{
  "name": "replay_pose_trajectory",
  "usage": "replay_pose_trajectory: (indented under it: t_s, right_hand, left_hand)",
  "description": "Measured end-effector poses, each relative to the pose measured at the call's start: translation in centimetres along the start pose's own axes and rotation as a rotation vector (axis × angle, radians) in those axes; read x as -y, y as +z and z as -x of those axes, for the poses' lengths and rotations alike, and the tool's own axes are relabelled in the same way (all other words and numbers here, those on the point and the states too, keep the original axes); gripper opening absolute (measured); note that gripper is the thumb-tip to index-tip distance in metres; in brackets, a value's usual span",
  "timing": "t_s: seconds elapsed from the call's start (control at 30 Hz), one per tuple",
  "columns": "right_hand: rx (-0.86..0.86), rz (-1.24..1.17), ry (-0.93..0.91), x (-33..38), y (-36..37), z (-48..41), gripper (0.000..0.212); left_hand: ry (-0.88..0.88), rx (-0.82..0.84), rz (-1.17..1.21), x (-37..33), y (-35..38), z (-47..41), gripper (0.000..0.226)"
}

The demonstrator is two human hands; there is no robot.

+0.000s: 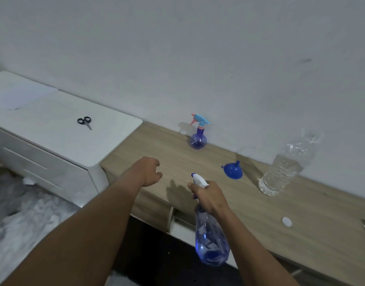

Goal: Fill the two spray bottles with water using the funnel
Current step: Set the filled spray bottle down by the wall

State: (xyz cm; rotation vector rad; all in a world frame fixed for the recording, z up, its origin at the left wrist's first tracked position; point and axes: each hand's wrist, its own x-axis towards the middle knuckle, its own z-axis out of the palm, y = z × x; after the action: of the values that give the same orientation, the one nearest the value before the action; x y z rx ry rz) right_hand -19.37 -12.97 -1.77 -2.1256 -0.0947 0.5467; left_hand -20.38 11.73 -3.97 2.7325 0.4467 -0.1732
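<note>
My right hand (pixel 210 196) grips the neck of a tall clear-blue spray bottle (pixel 211 238) with a white trigger head, held in the air at the desk's front edge. My left hand (pixel 149 172) hovers over the wooden desk (pixel 280 203) with curled fingers and holds nothing. A small round purple spray bottle (pixel 198 139) with a blue and pink trigger stands near the wall. The blue funnel (pixel 233 170) lies on its side to the right of my hands. A clear water bottle (pixel 286 164), uncapped and partly full, stands at the right.
A white bottle cap (pixel 286 221) lies on the desk at the front right. Black scissors (pixel 85 122) rest on the white cabinet (pixel 60 137) to the left, beside a sheet of paper (pixel 18 96). The wall runs behind the desk.
</note>
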Motion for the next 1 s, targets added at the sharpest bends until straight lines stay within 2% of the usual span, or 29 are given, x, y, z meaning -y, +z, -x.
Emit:
replay_pose_trajectory:
  t_s: [0.1, 0.2, 0.33, 0.47, 0.73, 1.0]
  right_hand:
    - [0.004, -0.014, -0.017, 0.1, -0.4, 0.0, 0.045]
    - [0.004, 0.036, -0.009, -0.1, -0.5, 0.0, 0.037]
    - [0.023, 0.019, 0.037, -0.5, -0.7, 0.2, 0.042]
    - [0.055, 0.019, -0.002, -0.7, -1.4, 0.3, 0.032]
    - [0.066, 0.030, 0.002, -1.0, -1.9, 0.0, 0.033]
    - [0.083, -0.073, -0.030, -0.8, -3.7, -0.3, 0.033]
  left_hand:
    - [-0.012, 0.008, 0.002, -0.1, 0.0, 0.2, 0.059]
    - [-0.024, 0.019, 0.005, -0.1, 0.0, 0.3, 0.059]
    - [-0.028, 0.022, 0.004, -0.4, -0.1, 0.5, 0.058]
    - [-0.037, 0.017, 0.010, -0.5, -0.2, 0.5, 0.058]
    - [-0.055, 0.016, 0.029, -1.1, 0.1, 0.7, 0.059]
    - [-0.079, -0.014, 0.037, -1.6, -0.4, 1.2, 0.058]
